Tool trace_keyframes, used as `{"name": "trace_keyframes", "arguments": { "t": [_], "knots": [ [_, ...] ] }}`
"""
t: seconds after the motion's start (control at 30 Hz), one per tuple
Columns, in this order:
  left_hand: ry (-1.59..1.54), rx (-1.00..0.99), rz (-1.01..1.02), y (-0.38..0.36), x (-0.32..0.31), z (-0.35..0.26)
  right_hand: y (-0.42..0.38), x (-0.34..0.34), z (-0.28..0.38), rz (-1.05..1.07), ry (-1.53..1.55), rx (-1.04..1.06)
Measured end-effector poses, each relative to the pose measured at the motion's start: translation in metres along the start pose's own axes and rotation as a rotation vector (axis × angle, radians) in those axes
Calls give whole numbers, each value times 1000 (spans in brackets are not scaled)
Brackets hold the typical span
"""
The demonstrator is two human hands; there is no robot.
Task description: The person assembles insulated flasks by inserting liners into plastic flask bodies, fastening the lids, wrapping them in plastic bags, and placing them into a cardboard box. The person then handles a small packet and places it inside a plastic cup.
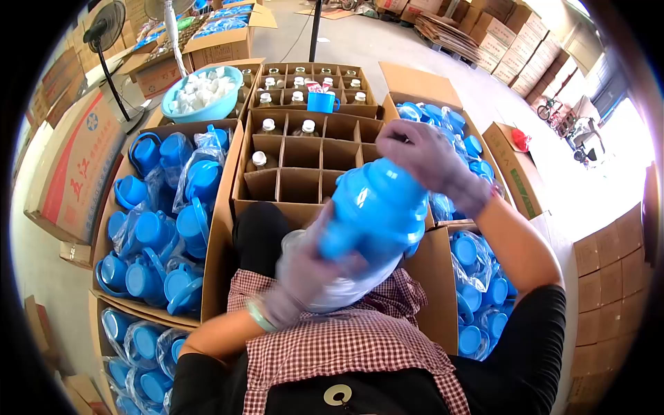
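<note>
A glossy blue plastic thermos flask point(380, 200) is tilted over my lap, its lower part pale and blurred, perhaps in clear plastic. My left hand point(311, 259), in a grey glove and smeared by motion, wraps round its left side. Over the upper end of the flask is my gloved right hand point(429, 158), its fingers curled together; whatever they pinch is hidden. Just beyond the flask stands a divided carton point(301, 185) with a few white-capped bottles point(308, 127) in its cells.
Cartons of blue flask parts point(155, 232) in plastic bags stand on my left, with more blue parts point(470, 252) on my right. A light-blue basin point(200, 116) holds white pieces. A blue cup point(322, 102) rests on the farther bottle carton. A fan point(104, 31) stands at back left.
</note>
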State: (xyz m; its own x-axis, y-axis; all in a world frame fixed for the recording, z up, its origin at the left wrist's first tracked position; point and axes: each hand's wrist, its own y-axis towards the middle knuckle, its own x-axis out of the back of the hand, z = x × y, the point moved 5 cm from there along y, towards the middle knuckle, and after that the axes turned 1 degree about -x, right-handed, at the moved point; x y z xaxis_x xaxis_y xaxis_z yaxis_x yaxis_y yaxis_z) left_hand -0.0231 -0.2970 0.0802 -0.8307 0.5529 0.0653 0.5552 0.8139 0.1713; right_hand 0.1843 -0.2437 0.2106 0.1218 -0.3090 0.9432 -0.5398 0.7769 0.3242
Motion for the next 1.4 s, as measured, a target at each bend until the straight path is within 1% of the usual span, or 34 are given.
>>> {"name": "trace_keyframes", "arguments": {
  "t": [0.03, 0.07, 0.1, 0.13, 0.17, 0.2, 0.23, 0.27, 0.3, 0.33, 0.37, 0.4, 0.43, 0.47, 0.5, 0.53, 0.6, 0.63, 0.67, 0.7, 0.77, 0.8, 0.87, 0.9, 0.93, 0.97, 1.0, 1.13, 1.2, 1.27, 1.3, 1.33, 1.37, 1.4],
  "knots": [
    [93, -60, 18, -12, -15, 0, -7, -23, -26, 68, 10, -80],
    [184, -122, 30, -25, -30, 1, -11, -18, -16, 77, 192, -268],
    [138, -233, 72, -17, -13, -4, -8, -3, -1, 69, 354, -438],
    [88, -342, 119, -8, 3, -9, 3, 31, 28, -65, 310, -154],
    [-232, -140, 246, 5, 26, -3, 4, 51, 53, -76, 330, 45],
    [-354, -41, 385, 19, 49, -5, 3, 71, 78, -82, 352, 246],
    [-478, 74, 518, 25, 62, -6, 0, 69, 84, -36, 441, 289],
    [-447, 75, 533, 27, 66, -1, -2, 68, 90, 13, 531, 329],
    [-414, 65, 555, 29, 68, 5, -3, 63, 85, -3, 610, 282],
    [-389, 65, 402, 30, 60, 4, -2, 58, 78, -24, 677, 235],
    [-410, 188, 227, 21, 49, 4, -1, 42, 56, -53, 595, -50],
    [-53, -34, 145, 2, 21, 7, -4, 21, 29, -78, 505, -333],
    [138, -104, 126, -6, 3, 7, -11, -4, -2, -101, 461, -576],
    [329, -171, 94, -15, -14, 6, -15, -15, -7, -49, 450, -602],
    [348, -92, 115, -15, -23, 3, -20, -20, -10, 9, 432, -618],
    [147, -199, 121, -9, -9, 12, -18, -2, 4, -3, 411, -495],
    [-236, -108, 192, 0, 32, 16, -22, 47, 49, 0, 435, -253],
    [-484, 56, 244, 11, 52, 10, -19, 59, 60, -33, 385, -130],
    [-490, 70, 332, 19, 67, 14, -17, 64, 71, -62, 346, -6],
    [-503, 93, 414, 20, 78, 22, -16, 60, 81, -82, 421, 73],
    [-291, -42, 535, 24, 87, 29, -14, 52, 97, -112, 666, 199],
    [-327, -13, 443, 20, 86, 29, -16, 46, 98, -48, 721, 108],
    [-375, 31, 272, 6, 73, 23, -23, 33, 92, -133, 775, 39],
    [-294, 69, 198, -5, 71, 29, -27, 26, 88, -174, 805, -7],
    [-227, 62, 140, -16, 66, 25, -31, 22, 88, -134, 831, -30],
    [-156, 45, 84, -23, 61, 19, -36, 21, 89, -180, 853, -48],
    [-167, -48, 2, -30, 55, 16, -36, 22, 90, -181, 896, -71],
    [-235, 15, -140, -44, 55, 8, -33, 14, 87, -154, 1082, -148],
    [-258, -125, -284, -42, 62, 17, -36, 17, 74, -292, 1062, -64],
    [-284, -209, -374, -39, 75, -1, -54, 9, 51, -484, 965, -53],
    [-491, -166, -401, -43, 95, 15, -73, -4, 31, -559, 857, -181],
    [-701, -130, -440, -48, 114, 30, -95, -20, 16, -682, 860, -424],
    [-950, -129, -459, -45, 133, 50, -123, -44, 7, -666, 743, -664],
    [-1011, -288, -262, -34, 140, 38, -150, -92, -4, -723, 851, -874]
  ]
}}
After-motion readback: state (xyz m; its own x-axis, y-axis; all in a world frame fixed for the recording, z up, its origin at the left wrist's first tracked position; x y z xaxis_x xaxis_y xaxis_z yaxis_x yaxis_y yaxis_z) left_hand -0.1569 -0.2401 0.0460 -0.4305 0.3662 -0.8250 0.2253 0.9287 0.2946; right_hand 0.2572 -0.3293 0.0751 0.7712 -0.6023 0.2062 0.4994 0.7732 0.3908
